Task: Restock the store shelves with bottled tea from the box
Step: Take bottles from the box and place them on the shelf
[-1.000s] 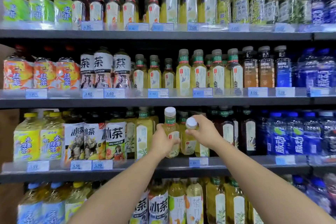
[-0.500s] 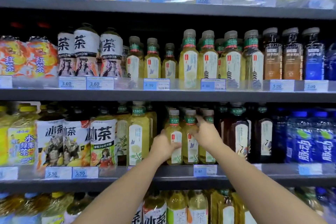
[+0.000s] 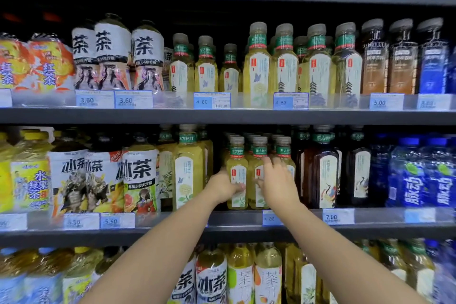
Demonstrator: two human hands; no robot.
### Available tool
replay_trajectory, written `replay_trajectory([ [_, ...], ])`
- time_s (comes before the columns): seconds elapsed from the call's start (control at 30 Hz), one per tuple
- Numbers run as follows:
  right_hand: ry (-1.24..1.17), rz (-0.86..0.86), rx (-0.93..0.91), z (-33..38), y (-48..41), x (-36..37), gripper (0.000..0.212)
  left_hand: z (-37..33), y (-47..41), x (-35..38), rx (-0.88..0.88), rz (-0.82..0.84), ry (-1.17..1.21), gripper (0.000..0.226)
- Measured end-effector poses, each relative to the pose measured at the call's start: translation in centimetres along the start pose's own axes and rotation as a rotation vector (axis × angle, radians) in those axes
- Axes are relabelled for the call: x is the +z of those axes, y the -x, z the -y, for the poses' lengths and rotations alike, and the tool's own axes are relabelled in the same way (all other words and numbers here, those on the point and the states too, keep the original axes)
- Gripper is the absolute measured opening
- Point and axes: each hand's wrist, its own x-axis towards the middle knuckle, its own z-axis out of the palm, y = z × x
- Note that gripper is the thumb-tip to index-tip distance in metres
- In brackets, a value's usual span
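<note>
Head view: three small bottles of pale yellow tea stand upright in a row at the front of the shelf point(image 3: 394, 229), caps on, long axes vertical, with more grey caps lined up behind them toward 12 o'clock. The left hand point(image 3: 220, 187) grips the left bottle point(image 3: 237, 175) low on its label. That bottle lies at 3 o'clock from the palm, and the thumb crosses its front. The right hand point(image 3: 280, 186) lies over the middle bottle point(image 3: 256, 155) and the right bottle point(image 3: 283, 149). Its fingers are spread and fairly straight, index tip up at 12 o'clock by the middle bottle's neck, resting against the bottles rather than closing round either. Both hands are equally near the row.

Any push to seat the row deeper would run toward 12 o'clock, square to the upright axes, so pressure high on the necks could tip the bottles.

At 9 o'clock of the row stands a taller tea bottle point(image 3: 188, 170), at 3 o'clock a dark tea bottle point(image 3: 325, 175). The bay looks nearly full. The box is not in view.
</note>
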Motion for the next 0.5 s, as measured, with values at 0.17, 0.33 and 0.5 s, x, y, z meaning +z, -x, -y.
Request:
replay_trajectory([
  [0.17, -0.021, 0.009, -0.043, 0.0, 2.4, -2.3, 0.043, -1.1, 3.1, -0.3, 0.053, -0.193, -0.148, 0.043],
  [0.33, -0.007, 0.000, -0.088, 0.6, 6.8, -4.3, 0.032, -1.7, 9.8, 0.0, 0.267, -0.432, -0.351, 0.036],
  [0.5, -0.054, -0.003, -0.154, 0.6, 13.8, -3.7, 0.020, 0.5, 17.8, 3.2, 0.512, -0.384, -0.466, 0.023],
])
